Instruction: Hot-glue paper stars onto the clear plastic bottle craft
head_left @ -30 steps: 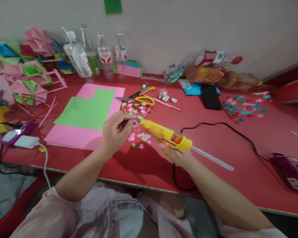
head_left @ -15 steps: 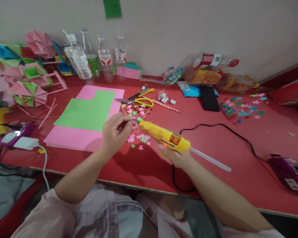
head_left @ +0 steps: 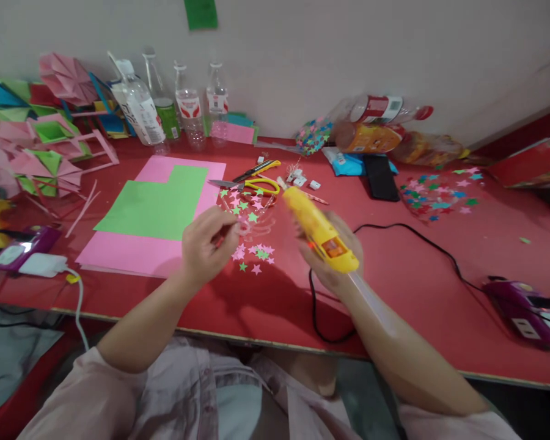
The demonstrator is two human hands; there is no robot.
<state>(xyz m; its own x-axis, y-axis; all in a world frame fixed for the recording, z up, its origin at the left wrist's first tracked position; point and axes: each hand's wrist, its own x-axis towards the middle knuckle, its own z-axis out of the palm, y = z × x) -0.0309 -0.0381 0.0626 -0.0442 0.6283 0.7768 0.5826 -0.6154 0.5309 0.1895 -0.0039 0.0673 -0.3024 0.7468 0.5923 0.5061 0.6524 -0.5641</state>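
Note:
My right hand is wrapped round a yellow hot glue gun, its nozzle pointing up and away. A whitish glue stick sticks out of its back end, over my forearm. My left hand is closed in a pinch above the table; what its fingertips hold is too small to make out. Just beyond those fingertips, pink and green paper stars lie on and around a clear plastic piece. More stars lie loose on the red table.
Yellow-handled scissors and a yellow cutter lie behind the stars. Green paper rests on pink sheets at left. Bottles stand by the wall. A phone and a black cord are at right.
The glue gun has swung right, away from my left fingertips, and its nozzle now tips farther up. My left hand stays pinched in nearly the same place. The view has shifted slightly.

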